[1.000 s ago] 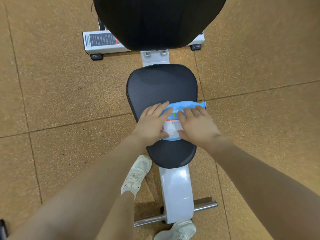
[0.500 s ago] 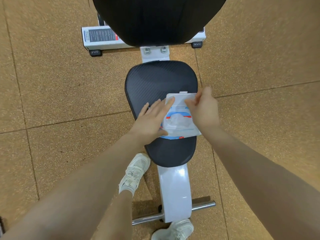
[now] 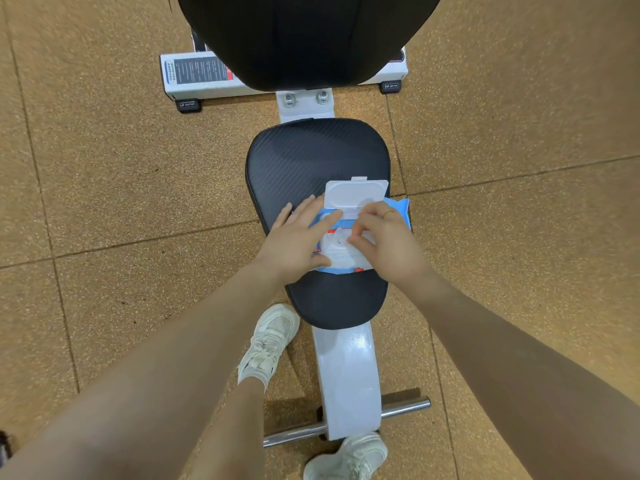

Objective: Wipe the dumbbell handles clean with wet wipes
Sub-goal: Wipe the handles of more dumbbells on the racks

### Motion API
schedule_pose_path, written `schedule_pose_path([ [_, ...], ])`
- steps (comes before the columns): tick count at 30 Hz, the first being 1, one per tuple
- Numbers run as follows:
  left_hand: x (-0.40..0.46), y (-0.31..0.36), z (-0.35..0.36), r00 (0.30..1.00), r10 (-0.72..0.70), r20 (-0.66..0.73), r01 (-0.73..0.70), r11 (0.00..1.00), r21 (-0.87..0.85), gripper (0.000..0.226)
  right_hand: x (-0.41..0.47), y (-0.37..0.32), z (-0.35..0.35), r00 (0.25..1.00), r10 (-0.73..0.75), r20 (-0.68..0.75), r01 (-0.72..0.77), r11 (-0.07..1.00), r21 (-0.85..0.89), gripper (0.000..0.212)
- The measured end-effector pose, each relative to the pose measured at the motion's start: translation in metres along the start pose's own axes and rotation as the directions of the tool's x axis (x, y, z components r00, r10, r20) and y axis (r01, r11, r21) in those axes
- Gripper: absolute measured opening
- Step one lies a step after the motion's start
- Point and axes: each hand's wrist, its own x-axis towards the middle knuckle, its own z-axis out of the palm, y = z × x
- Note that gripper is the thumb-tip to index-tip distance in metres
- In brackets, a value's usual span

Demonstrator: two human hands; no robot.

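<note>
A blue-and-white wet wipes pack [image 3: 399,210] lies on the black bench seat [image 3: 304,157]. Its white flip lid [image 3: 353,194] stands open, tipped away from me. My left hand [image 3: 298,237] lies flat on the pack's left side, fingers straight, pressing it down. My right hand [image 3: 388,244], with a ring on one finger, is curled over the opening, and its fingertips pinch at the white wipe there. No dumbbell is in view.
The black backrest [image 3: 304,36] rises beyond the seat. The white bench frame [image 3: 346,375] runs toward me, crossed by a chrome foot bar [image 3: 405,407]. My white shoes [image 3: 270,337] stand by it on the speckled brown floor [image 3: 104,168].
My right hand flipped the pack's lid fully open, then came back down onto the opening. My left hand stayed flat on the pack.
</note>
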Motion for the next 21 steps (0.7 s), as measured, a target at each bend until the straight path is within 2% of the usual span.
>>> schedule_pose_path([
  [1, 0.0, 0.0, 0.0, 1.0, -0.004, -0.006, 0.004, 1.0, 0.004, 0.077, -0.002, -0.001, -0.003, 0.997, 0.072, -0.032, -0.065, 0.983, 0.174, 0.01],
  [3, -0.002, 0.003, -0.001, 0.999, -0.009, -0.032, 0.009, 1.0, 0.008, 0.077, -0.006, -0.003, -0.016, 0.966, 0.257, -0.028, -0.203, 0.821, 0.534, 0.02],
  [5, -0.006, 0.007, -0.003, 0.998, -0.006, -0.064, 0.008, 1.0, 0.025, 0.076, -0.011, -0.003, -0.032, 0.935, 0.354, -0.005, -0.245, 0.657, 0.713, 0.024],
  [7, -0.01, 0.012, -0.005, 0.996, 0.008, -0.093, -0.004, 0.999, 0.044, 0.071, -0.017, -0.004, -0.045, 0.932, 0.361, 0.016, -0.246, 0.603, 0.759, 0.025],
  [14, -0.008, 0.027, -0.008, 0.999, -0.045, -0.031, 0.049, 0.988, 0.147, 0.065, -0.03, -0.014, -0.054, 0.928, 0.372, 0.037, -0.272, 0.605, 0.748, 0.027],
  [18, -0.009, 0.028, -0.005, 0.996, -0.077, -0.054, 0.087, 0.973, 0.213, 0.065, -0.036, -0.025, -0.053, 0.916, 0.383, -0.119, -0.159, 0.619, 0.769, 0.026],
  [21, -0.015, 0.026, -0.003, 0.993, -0.098, -0.07, 0.113, 0.959, 0.26, 0.063, -0.041, -0.031, -0.054, 0.865, 0.455, -0.214, -0.066, 0.524, 0.849, 0.027],
])
